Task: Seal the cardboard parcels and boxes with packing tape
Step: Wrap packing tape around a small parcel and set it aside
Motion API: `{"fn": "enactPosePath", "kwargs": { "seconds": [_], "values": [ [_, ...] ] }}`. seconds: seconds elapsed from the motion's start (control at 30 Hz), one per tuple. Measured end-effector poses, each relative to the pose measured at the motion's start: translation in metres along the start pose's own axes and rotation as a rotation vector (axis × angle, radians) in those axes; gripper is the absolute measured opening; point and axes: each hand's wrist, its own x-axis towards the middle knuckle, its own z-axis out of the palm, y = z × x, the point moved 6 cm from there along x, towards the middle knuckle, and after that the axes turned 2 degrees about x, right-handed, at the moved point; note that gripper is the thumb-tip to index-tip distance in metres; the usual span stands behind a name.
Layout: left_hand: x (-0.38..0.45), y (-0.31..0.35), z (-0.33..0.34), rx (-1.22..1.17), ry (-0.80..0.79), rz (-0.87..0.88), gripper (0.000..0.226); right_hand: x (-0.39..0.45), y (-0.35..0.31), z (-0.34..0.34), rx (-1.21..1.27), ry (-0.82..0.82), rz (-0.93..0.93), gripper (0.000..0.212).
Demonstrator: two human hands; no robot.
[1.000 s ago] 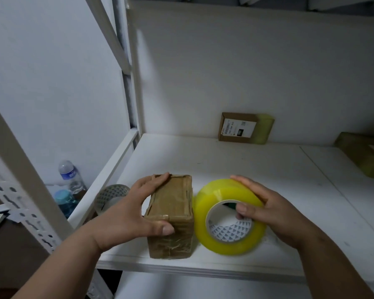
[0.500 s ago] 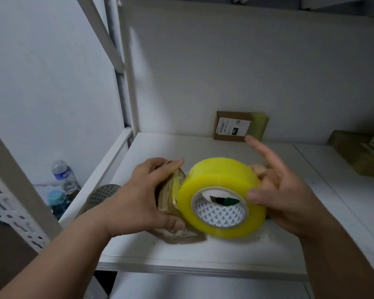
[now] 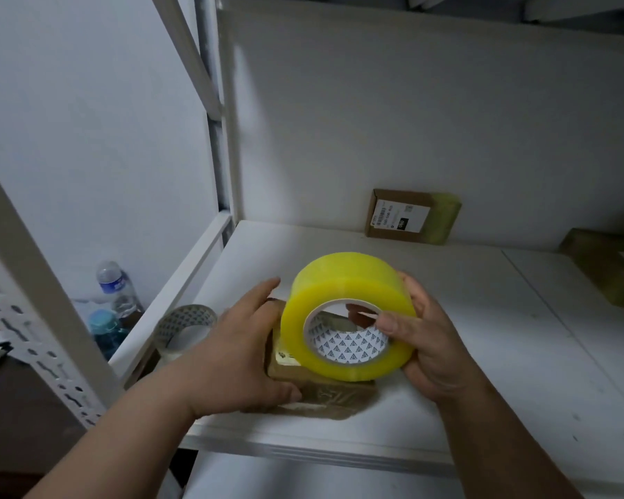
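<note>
Looking like a storeroom or packing area: white slotted-steel shelving standing against bare walls, holding a labelled cardboard parcel and taped boxes.

boxes 3 | tape rolls 2 (one spare) | bottles 2

The tape roll and the left hand hid most of the small parcel at lower centre. The frame's right edge cut off a taped box. The print on the rear package's label was too small to read.
</note>
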Motion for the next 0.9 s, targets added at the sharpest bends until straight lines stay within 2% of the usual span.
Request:
{"fn": "enactPosePath", "kwargs": {
  "seconds": [0.07, 0.13, 0.27, 0.33, 0.43, 0.57, 0.7, 0.73, 0.83, 0.9],
  "values": [
    [0.000, -0.001, 0.000, 0.045, -0.001, -0.004, 0.109, 0.001, 0.005, 0.007, 0.051, -0.031, 0.005, 0.097],
    [-0.004, -0.010, 0.004, 0.024, 0.014, -0.015, 0.103, 0.000, 0.007, 0.012, 0.076, -0.063, 0.006, 0.093],
    [-0.016, -0.035, 0.012, -0.113, 0.002, -0.066, 0.085, -0.005, 0.022, 0.023, -0.116, -0.111, 0.066, 0.075],
    [-0.020, -0.040, 0.017, -0.212, 0.024, -0.092, 0.090, -0.007, 0.028, 0.035, -0.237, -0.134, 0.080, 0.062],
    [-0.019, -0.043, 0.023, -0.271, 0.068, -0.110, 0.100, -0.005, 0.033, 0.046, -0.336, -0.132, 0.106, 0.058],
    [-0.017, -0.049, 0.026, -0.160, 0.044, -0.118, 0.109, -0.002, 0.026, 0.045, -0.437, -0.158, 0.089, 0.060],
    [-0.016, -0.051, 0.028, -0.080, 0.029, -0.119, 0.111, 0.002, 0.017, 0.039, -0.405, -0.169, 0.020, 0.056],
    [-0.017, -0.052, 0.028, -0.043, 0.018, -0.118, 0.116, 0.003, 0.013, 0.032, -0.378, -0.147, -0.010, 0.055],
    [-0.019, -0.056, 0.030, 0.041, -0.077, -0.200, 0.152, 0.001, -0.007, 0.001, -0.317, -0.073, -0.055, 0.053],
    [-0.020, -0.055, 0.031, 0.034, -0.112, -0.233, 0.157, -0.006, -0.022, -0.022, -0.294, -0.050, -0.041, 0.055]
  ]
}}
